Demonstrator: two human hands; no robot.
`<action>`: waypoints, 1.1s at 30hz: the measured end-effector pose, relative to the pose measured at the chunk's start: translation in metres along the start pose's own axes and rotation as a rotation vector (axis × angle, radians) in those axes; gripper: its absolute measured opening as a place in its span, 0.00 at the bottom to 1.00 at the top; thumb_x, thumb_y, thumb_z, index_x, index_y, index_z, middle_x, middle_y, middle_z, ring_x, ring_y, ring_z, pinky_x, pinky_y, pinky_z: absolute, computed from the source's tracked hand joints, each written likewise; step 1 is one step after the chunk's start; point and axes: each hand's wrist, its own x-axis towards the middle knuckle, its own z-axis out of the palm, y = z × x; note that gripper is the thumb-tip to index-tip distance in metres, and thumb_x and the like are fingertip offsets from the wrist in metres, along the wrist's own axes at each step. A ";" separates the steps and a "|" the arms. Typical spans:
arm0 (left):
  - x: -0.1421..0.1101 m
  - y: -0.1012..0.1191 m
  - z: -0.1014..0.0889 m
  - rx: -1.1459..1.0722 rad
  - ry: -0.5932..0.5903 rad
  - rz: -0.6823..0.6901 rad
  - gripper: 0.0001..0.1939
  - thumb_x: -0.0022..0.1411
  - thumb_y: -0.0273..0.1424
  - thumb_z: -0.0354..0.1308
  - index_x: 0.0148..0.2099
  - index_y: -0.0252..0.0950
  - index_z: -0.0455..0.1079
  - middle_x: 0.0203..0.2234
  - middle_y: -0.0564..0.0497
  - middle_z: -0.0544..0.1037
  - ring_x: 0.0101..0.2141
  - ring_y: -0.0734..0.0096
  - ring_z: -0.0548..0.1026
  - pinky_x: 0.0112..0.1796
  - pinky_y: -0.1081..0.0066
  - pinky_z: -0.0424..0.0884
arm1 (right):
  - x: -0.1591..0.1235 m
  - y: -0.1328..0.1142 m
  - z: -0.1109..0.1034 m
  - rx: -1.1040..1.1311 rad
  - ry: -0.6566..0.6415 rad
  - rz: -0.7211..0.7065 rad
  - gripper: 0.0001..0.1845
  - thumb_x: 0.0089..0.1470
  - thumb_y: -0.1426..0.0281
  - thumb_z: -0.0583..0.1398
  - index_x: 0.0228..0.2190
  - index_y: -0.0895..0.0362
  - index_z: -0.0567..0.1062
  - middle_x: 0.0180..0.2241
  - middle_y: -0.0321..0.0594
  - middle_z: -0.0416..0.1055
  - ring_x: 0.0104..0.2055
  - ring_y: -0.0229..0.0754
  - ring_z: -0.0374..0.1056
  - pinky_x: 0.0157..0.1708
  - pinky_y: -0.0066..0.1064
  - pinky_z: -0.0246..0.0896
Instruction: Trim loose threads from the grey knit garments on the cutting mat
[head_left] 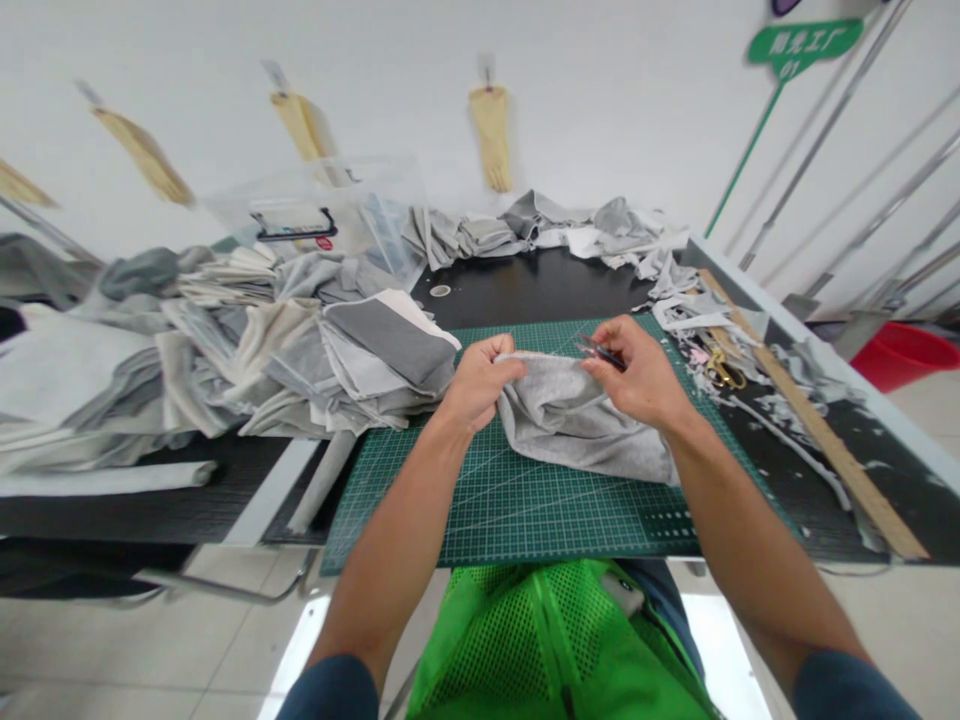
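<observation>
A piece of light grey fabric (577, 425) hangs between my hands over a green cutting mat (495, 510), its upper edge pulled fairly straight. My left hand (484, 380) is closed on the left end of that edge. In my right hand (634, 370) is a small pair of dark-handled thread snips (604, 352), with the blades pointing left just above the cloth. The thumb and fingers of this hand also touch the fabric's right end. Part of the snips is hidden by the fingers.
Folded grey and white cloth pieces (390, 340) are heaped on the left, beside a clear plastic box (300, 215). Fabric scraps (555, 215) line the back and right. Gold-handled scissors (724, 370) and a long wooden ruler (817, 420) lie on the right. A red bucket (904, 360) stands beyond.
</observation>
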 end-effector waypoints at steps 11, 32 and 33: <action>0.002 -0.004 0.004 -0.036 0.051 -0.013 0.17 0.46 0.23 0.64 0.34 0.41 0.60 0.22 0.61 0.66 0.22 0.77 0.66 0.24 0.77 0.62 | 0.001 0.000 -0.006 -0.051 0.105 -0.005 0.11 0.57 0.62 0.69 0.41 0.52 0.81 0.42 0.41 0.82 0.43 0.49 0.78 0.45 0.41 0.72; -0.004 -0.001 0.010 -0.035 -0.091 -0.010 0.18 0.50 0.24 0.63 0.42 0.41 0.64 0.34 0.55 0.82 0.27 0.73 0.76 0.29 0.74 0.70 | -0.006 -0.016 -0.006 -0.149 -0.019 -0.072 0.10 0.57 0.63 0.71 0.41 0.51 0.86 0.41 0.42 0.83 0.42 0.49 0.78 0.42 0.39 0.71; -0.004 -0.001 0.010 -0.038 -0.093 -0.010 0.18 0.50 0.24 0.63 0.42 0.41 0.64 0.34 0.55 0.82 0.28 0.73 0.77 0.30 0.74 0.71 | -0.006 -0.016 -0.006 -0.147 -0.021 -0.073 0.10 0.57 0.63 0.71 0.41 0.50 0.86 0.41 0.42 0.83 0.42 0.49 0.78 0.42 0.39 0.71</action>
